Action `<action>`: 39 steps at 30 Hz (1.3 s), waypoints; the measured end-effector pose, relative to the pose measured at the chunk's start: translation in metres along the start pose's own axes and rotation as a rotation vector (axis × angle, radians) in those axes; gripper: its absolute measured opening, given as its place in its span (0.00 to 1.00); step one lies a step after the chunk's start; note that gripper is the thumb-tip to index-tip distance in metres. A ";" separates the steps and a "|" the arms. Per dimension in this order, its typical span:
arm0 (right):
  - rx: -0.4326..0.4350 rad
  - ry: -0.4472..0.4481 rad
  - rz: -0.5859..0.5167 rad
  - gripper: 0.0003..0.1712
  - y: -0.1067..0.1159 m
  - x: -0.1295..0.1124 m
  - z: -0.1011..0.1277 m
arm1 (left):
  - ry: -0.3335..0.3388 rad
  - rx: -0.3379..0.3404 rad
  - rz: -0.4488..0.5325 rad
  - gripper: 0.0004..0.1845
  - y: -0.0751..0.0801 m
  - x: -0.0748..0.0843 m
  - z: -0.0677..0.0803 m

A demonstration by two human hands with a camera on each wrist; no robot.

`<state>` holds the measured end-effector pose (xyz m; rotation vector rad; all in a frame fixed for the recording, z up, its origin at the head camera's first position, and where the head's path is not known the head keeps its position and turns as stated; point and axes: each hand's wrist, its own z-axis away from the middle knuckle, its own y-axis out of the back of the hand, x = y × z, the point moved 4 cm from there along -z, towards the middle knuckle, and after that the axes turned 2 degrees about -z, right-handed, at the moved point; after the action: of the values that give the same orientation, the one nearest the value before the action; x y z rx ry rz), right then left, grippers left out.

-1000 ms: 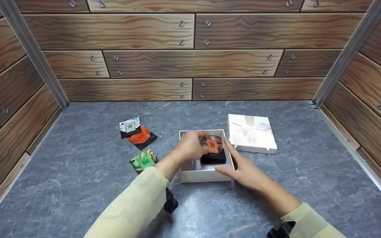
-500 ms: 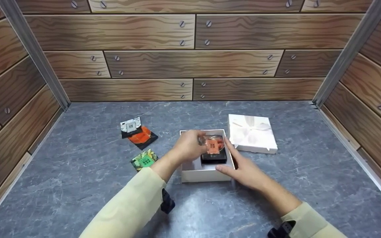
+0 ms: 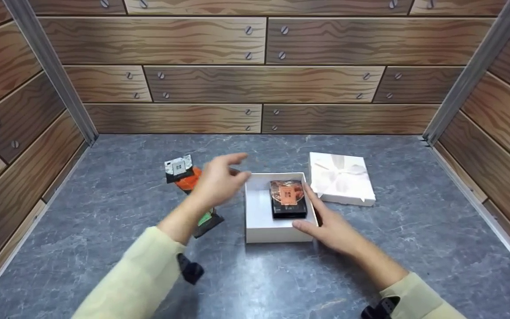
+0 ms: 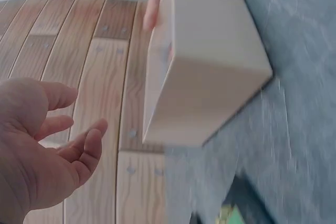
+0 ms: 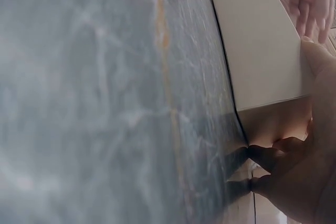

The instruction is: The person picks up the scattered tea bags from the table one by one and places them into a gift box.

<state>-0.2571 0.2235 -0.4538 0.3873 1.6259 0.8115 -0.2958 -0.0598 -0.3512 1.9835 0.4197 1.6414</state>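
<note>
A box point(image 3: 264, 221) is sitting near the middle of the bench point(image 3: 392, 248), with a packet point(image 3: 287, 199) lying inside it toward its right wall. A lid point(image 3: 342, 184) is lying just right of the box, toward the back edge. Left of the box, three more packets are lying: one point(image 3: 178, 167) toward the back, a second point(image 3: 188, 180) touching it on the near side, and a third point(image 3: 208, 220) nearer the front edge. The left hand point(image 3: 216, 179) is hovering over these packets, left of the box. The right hand point(image 3: 332, 226) is resting against the box's right wall, its fingers point(image 3: 310, 197) lying along the rim.
</note>
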 end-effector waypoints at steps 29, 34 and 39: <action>-0.007 -0.006 0.017 0.60 0.000 0.000 -0.001 | 0.116 0.122 0.044 0.33 0.056 -0.157 0.064; 0.000 -0.012 0.009 0.60 0.000 0.000 0.000 | 0.101 0.097 0.011 0.36 0.047 -0.158 0.063; -0.003 -0.021 -0.003 0.61 0.001 -0.001 0.000 | 0.064 0.074 -0.065 0.40 0.040 -0.160 0.064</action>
<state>-0.2568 0.2234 -0.4529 0.3897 1.6058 0.8046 -0.2719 -0.1927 -0.4652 1.9528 0.5701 1.6752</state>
